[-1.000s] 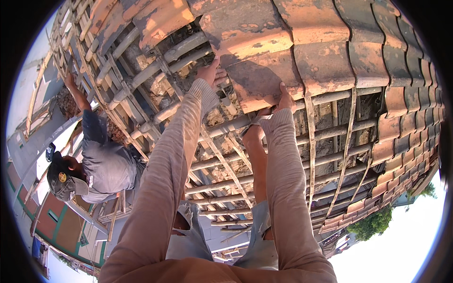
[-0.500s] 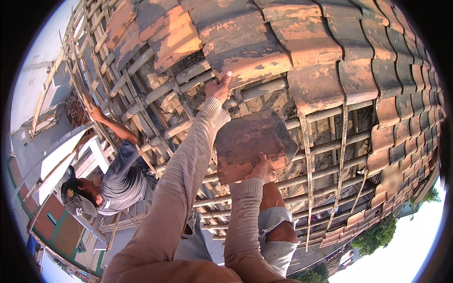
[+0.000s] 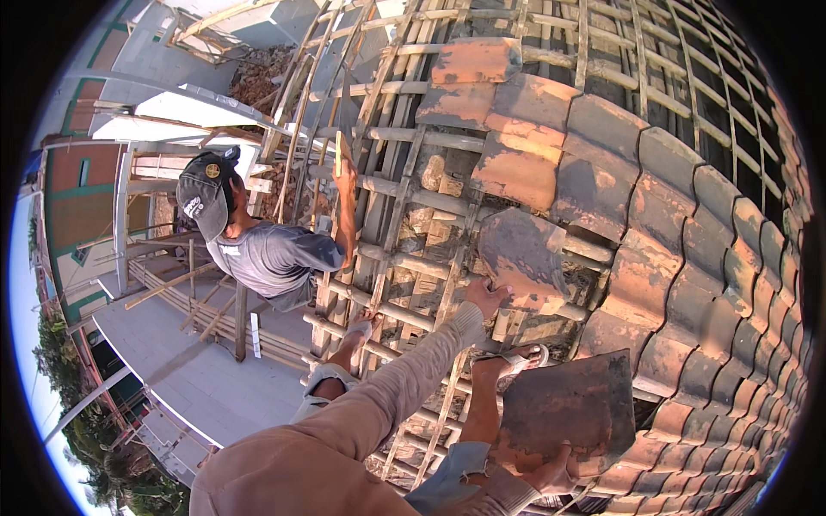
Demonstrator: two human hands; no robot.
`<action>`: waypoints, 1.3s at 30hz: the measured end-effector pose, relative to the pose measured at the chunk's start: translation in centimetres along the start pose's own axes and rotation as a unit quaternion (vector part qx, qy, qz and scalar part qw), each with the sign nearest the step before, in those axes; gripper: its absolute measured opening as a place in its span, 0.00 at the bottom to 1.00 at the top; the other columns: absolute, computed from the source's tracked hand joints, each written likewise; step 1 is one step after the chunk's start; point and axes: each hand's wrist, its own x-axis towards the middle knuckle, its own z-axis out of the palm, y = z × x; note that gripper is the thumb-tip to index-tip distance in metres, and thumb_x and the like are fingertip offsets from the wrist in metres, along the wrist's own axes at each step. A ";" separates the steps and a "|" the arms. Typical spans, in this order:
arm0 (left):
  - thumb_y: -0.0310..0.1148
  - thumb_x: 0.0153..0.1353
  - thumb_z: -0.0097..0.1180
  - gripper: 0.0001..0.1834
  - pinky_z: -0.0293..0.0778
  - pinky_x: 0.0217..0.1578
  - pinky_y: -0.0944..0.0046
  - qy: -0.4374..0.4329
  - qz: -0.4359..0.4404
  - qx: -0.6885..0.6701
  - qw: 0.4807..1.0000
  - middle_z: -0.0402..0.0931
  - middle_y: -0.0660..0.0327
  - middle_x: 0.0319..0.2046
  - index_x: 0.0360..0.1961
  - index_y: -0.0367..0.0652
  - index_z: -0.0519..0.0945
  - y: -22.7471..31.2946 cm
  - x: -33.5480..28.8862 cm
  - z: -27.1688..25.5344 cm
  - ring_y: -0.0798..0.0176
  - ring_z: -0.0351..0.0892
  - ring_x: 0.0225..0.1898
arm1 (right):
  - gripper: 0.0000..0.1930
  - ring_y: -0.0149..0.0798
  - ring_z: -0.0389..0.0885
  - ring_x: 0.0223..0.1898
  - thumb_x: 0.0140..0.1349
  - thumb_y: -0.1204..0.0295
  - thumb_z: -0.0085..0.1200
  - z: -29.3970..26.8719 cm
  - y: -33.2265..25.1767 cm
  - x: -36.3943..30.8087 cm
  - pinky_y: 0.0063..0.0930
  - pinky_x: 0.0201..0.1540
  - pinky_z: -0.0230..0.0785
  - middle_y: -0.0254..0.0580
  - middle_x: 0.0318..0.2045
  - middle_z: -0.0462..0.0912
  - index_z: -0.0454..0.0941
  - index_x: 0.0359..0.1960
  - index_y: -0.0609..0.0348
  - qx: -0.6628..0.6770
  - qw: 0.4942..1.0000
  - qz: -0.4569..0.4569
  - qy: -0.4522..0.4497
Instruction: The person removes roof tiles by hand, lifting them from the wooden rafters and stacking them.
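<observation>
My left hand [image 3: 489, 297] is closed on the near left edge of a weathered clay roof tile [image 3: 521, 251]. That tile lies askew over the wooden battens, beside the laid rows. Lower right, my right hand [image 3: 553, 473] grips the near edge of another dark, orange-patched roof tile [image 3: 564, 408], holding it beside my leg. Some right-hand fingers are hidden by this tile. Laid roof tiles [image 3: 594, 193] overlap just beyond and right of both hands. My sandalled foot [image 3: 520, 357] rests on the battens between the two tiles.
A co-worker in a cap [image 3: 258, 249] stands at the left among the battens [image 3: 404, 185], one hand on a yellow-handled tool [image 3: 339, 155]. Open gaps show between battens. A pale lower roof [image 3: 206, 378] lies below left. Bare lattice [image 3: 637, 60] stretches across the far side.
The view has swung left, bringing the co-worker nearer the middle. My left hand has drawn a tile askew from the row's edge. My right hand still holds its tile, now lower right.
</observation>
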 end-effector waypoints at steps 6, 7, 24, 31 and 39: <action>0.42 0.47 0.57 0.18 0.75 0.36 0.54 -0.020 -0.075 0.073 0.994 0.79 0.47 0.29 0.35 0.42 0.80 5.0 -9.4 -10.6 0.48 0.80 0.34 | 0.22 0.41 0.79 0.33 0.47 0.82 0.62 3.5 -21.4 -12.6 0.33 0.39 0.77 0.53 0.39 0.79 0.71 0.45 0.77 0.228 0.870 -0.395 -0.189; 0.42 0.47 0.57 0.18 0.75 0.35 0.54 0.008 -0.076 0.089 0.993 0.79 0.47 0.28 0.34 0.40 0.80 5.6 -11.0 -12.1 0.49 0.80 0.33 | 0.18 0.39 0.80 0.30 0.49 0.81 0.60 5.7 -26.8 -19.0 0.30 0.37 0.78 0.53 0.36 0.80 0.73 0.42 0.77 0.283 0.822 -0.345 -0.354; 0.39 0.46 0.59 0.16 0.72 0.29 0.57 0.004 0.060 -0.094 0.994 0.77 0.48 0.21 0.31 0.35 0.80 15.2 -27.1 -38.4 0.54 0.79 0.25 | 0.47 0.58 0.51 0.64 0.50 0.44 0.56 12.1 -9.7 -21.5 0.46 0.64 0.46 0.68 0.60 0.56 0.54 0.60 0.71 -0.428 0.609 -0.566 -0.354; 0.43 0.50 0.62 0.19 0.71 0.26 0.64 -0.076 0.005 -0.100 0.992 0.79 0.57 0.22 0.32 0.35 0.81 14.9 -30.6 -39.5 0.67 0.77 0.23 | 0.37 0.53 0.73 0.49 0.56 0.43 0.49 -1.2 -3.3 -14.0 0.51 0.45 0.71 0.53 0.51 0.71 0.63 0.54 0.66 -0.066 0.732 0.224 -0.640; 0.50 0.48 0.63 0.26 0.72 0.28 0.65 -0.272 -0.046 -0.085 0.957 0.79 0.57 0.25 0.34 0.35 0.80 10.9 -28.4 -36.7 0.67 0.77 0.26 | 0.29 0.50 0.70 0.53 0.53 0.67 0.53 -7.9 -2.3 -15.4 0.49 0.56 0.65 0.51 0.51 0.72 0.62 0.56 0.66 0.109 0.797 0.201 -0.559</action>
